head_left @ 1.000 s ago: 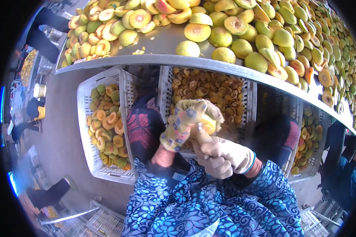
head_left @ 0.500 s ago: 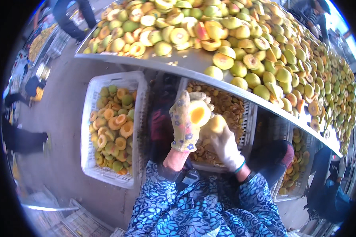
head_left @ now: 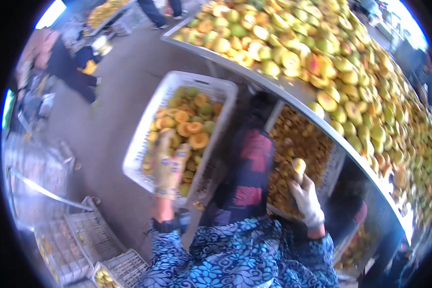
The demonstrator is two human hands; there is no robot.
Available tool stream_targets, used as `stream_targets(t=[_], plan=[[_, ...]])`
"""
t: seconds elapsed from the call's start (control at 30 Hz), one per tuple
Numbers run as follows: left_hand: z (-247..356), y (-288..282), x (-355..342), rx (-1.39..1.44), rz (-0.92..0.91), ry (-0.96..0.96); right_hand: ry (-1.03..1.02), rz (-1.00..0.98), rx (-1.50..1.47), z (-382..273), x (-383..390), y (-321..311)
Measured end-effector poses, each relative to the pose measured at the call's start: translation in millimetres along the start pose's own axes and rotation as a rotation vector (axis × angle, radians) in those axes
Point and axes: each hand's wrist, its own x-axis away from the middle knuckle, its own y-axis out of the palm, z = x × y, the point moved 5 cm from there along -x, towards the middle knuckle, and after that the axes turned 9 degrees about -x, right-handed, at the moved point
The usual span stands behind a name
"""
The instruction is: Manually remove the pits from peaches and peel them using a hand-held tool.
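Note:
My left hand (head_left: 171, 165), in a flower-printed yellowish glove, is over a white plastic crate (head_left: 141, 139) of halved peaches (head_left: 195, 127). It is smeared by motion, but its thumb and fingers look apart, with no fruit seen in them. In its white glove, my right hand (head_left: 308, 201) pinches a small pale yellow peach half (head_left: 298, 166) between thumb and fingertips. That piece is above a second crate (head_left: 336, 168) filled with brownish pits and scraps (head_left: 285, 144).
A metal-edged table (head_left: 300, 89) heaped with greenish-yellow peach halves runs from upper left to lower right. My leg (head_left: 249, 173) stands between the two crates. Stacked crates (head_left: 89, 235) are at the lower left, and another person's dark-clad legs (head_left: 72, 67) show farther off.
My left hand has moved left and down over the peach crate, and the peach half it held is no longer seen in it. My right hand has moved right, apart from it. The view has turned left.

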Motion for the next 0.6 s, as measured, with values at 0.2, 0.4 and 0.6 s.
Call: stream_targets(t=[0.2,0.4,0.6], plan=[[214.2,73.6,15.2,0.681,-0.344,0.835,0.156,-0.177,-0.561,-54.9,23.6,25.9],[219.5,115.0,28.8,0.984,-1.019,0.621,0.269,-0.272,-0.858,-43.3,22.4,31.4],[247.7,142.7,46.8,0.702,-1.111,0.4,-0.201,-0.03,-0.17,-7.9,5.4,5.6]])
